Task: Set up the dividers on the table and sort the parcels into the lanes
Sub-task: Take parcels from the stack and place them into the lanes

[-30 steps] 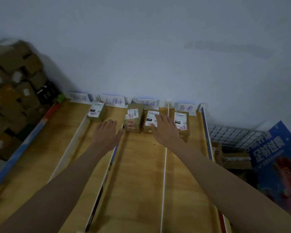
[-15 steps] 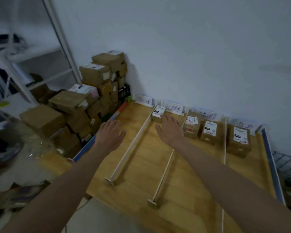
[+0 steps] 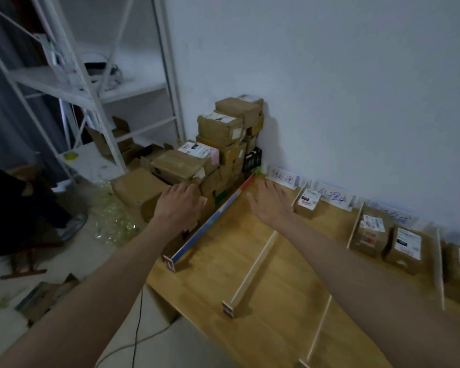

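Note:
The wooden table [image 3: 266, 301] carries several thin dividers running toward the wall, among them a blue-edged one [image 3: 210, 221] along its left side and a white one [image 3: 255, 266]. Small labelled parcels sit at the far ends of the lanes: one [image 3: 307, 203] in the second lane, two [image 3: 369, 235] [image 3: 405, 248] in the third. My left hand [image 3: 178, 205] hovers flat, holding nothing, over the stack of brown parcels [image 3: 223, 144] left of the table. My right hand [image 3: 271, 201] is spread above the leftmost lane, holding nothing.
Handwritten label cards [image 3: 282, 177] lean against the wall behind each lane. A white metal shelf rack [image 3: 96, 83] stands at the left. Crumpled clear wrap [image 3: 112, 219] and flat cardboard lie on the floor. A person's dark trouser leg and shoe [image 3: 72, 227] are at far left.
My view has swung left from the lanes to the parcel stack beside the table. Both hands moved left with it, the left one off the table and over the stack.

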Demonstrator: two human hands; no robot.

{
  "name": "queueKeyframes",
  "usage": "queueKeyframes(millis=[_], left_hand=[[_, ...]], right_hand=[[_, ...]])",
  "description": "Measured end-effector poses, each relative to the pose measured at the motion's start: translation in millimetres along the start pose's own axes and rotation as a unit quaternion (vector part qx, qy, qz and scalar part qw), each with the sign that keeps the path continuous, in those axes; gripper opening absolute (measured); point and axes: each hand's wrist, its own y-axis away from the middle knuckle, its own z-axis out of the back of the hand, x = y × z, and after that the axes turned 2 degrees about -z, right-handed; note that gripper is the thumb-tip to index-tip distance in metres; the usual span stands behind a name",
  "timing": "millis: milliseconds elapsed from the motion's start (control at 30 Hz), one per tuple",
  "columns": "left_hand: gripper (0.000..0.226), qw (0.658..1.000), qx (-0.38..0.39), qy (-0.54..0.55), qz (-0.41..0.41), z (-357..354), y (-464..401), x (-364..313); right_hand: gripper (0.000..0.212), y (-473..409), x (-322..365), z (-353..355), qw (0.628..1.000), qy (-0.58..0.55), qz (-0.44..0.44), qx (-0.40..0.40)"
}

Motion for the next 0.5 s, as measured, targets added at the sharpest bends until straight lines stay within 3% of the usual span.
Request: queueKeyframes(millis=[167, 300, 500], left_hand=[[0.053, 1.0, -0.006, -0.021, -0.002, 15, -54, 30], [0.072, 0.998, 0.009, -0.055, -0.013, 21, -112, 58], [0.055, 0.998, -0.023, -0.053, -0.018, 26, -178, 71]], right_hand=[[0.05, -65, 18, -6, 0.999, -0.03, -0.011, -0.005], [0.05, -116, 27, -7, 0.999, -0.042, -0.022, -0.009], [0.051, -180, 32, -11, 0.997, -0.057, -0.052, -0.01]])
